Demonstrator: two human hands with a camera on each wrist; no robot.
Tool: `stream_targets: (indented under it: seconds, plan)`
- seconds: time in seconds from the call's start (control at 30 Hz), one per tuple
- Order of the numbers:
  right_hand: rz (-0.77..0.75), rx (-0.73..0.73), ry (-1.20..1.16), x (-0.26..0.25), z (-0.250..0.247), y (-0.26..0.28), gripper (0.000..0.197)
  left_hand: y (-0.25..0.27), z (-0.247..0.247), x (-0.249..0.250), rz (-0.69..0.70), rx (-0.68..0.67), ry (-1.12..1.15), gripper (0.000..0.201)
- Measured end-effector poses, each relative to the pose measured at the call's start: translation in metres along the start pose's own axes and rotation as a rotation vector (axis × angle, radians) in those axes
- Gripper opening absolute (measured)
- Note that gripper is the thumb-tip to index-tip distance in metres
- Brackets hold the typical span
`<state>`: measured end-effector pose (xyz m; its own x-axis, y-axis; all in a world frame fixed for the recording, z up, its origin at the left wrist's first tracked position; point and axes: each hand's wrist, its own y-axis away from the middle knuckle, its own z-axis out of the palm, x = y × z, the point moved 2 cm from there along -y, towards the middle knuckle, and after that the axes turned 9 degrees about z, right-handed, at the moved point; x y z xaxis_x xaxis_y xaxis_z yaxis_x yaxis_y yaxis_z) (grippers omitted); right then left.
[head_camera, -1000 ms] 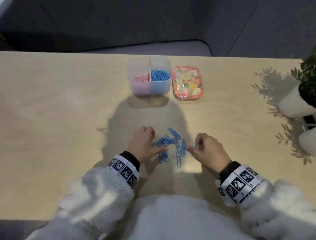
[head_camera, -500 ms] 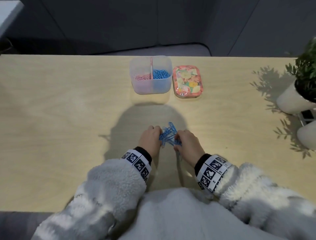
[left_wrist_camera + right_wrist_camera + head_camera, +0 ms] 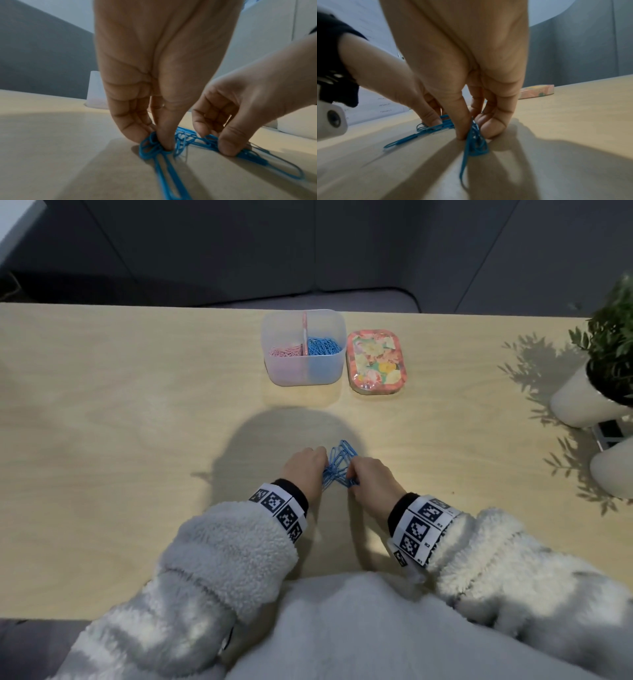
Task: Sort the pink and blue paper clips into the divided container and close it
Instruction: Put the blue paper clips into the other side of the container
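A bunch of blue paper clips lies on the wooden table between my two hands. My left hand pinches the left side of the bunch with thumb and fingers. My right hand pinches the right side of the blue clips against the table. The translucent divided container stands open at the back, with pink clips in its left half and blue clips in its right half. Its floral lid lies flat just right of it.
A potted plant in a white pot stands at the right edge, with another white pot nearer to me. My fluffy white sleeves cover the near table edge.
Both hands have come together from either side, sweeping the scattered blue clips into one tight bunch and pinching it. The camera view has shifted slightly.
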<state>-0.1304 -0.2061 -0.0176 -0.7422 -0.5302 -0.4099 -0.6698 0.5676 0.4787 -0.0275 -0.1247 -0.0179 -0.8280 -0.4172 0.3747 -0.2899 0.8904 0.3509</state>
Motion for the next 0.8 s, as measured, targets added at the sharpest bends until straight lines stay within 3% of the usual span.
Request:
stream_targets:
  seconds: [0.13, 0.3, 0.47, 0.6, 0.73, 0.8]
  plan:
    - [0.021, -0.056, -0.100, 0.004, -0.013, -0.013, 0.018, 0.001, 0.000, -0.005, 0.003, 0.033, 0.028, 0.026]
    - [0.073, -0.120, -0.410, -0.011, -0.072, -0.043, 0.023, 0.003, -0.002, -0.017, 0.014, 0.125, 0.064, 0.022]
    - [0.009, 0.166, -0.553, -0.055, -0.139, -0.100, 0.032, 0.004, -0.008, -0.028, -0.006, 0.163, 0.142, 0.020]
    - [-0.024, 0.329, -0.655, -0.087, -0.155, -0.138, 0.031, 0.000, -0.022, -0.033, -0.012, 0.197, 0.202, 0.021]
    - [-0.058, 0.417, -0.466, -0.096, -0.146, -0.155, 0.005, -0.012, -0.053, -0.031, 0.007, 0.311, 0.266, 0.021]
    - [-0.065, 0.391, -0.392, -0.092, -0.141, -0.157, 0.009, -0.027, -0.076, -0.029, 0.018, 0.392, 0.322, 0.021]
